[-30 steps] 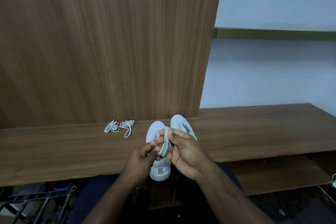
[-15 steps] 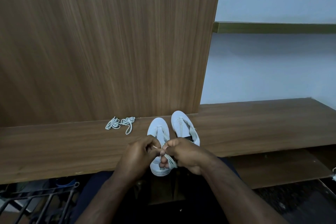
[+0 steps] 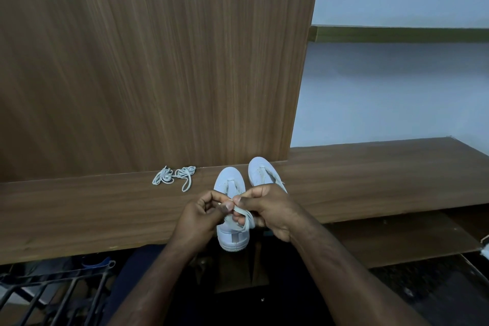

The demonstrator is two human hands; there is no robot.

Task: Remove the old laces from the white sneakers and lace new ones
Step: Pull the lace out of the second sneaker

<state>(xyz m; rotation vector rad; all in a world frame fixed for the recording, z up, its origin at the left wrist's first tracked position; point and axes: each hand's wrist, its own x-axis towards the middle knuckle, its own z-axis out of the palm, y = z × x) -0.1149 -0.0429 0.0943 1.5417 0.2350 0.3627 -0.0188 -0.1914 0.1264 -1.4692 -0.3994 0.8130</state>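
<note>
Both hands meet over the near sneaker (image 3: pixel 229 219), working a bundled white lace (image 3: pixel 244 216) between them. Left hand (image 3: pixel 202 213) has its fingers curled, thumb and forefinger pinching one end of that lace; right hand (image 3: pixel 267 209) is also curled, holding the folded loops of the same lace against its fingers. Neither hand is relaxed or free.

As for progress, the near sneaker sits toe-away on the wooden ledge (image 3: pixel 79 214), its heel overhanging the front edge, and its eyelet rows look bare, so I judge the old lace is already out of it. The second sneaker (image 3: pixel 260 172) stands just beside it, farther back and partly behind the right hand; a strip of lace seems to run down its front, though whether it is fully laced I cannot tell. A loose tangle of laces (image 3: pixel 174 176) lies on the ledge well to the left of the shoes, close to the upright wooden panel (image 3: pixel 158 61); whether these are the old ones or a spare I cannot say. What remains, by my reading, is undoing the bundle and threading it through the near shoe, then dealing with the other.

Both forearms come in from the bottom of the view and converge, wrists slightly raised, knuckles turned toward each other above the shoe's tongue
</note>
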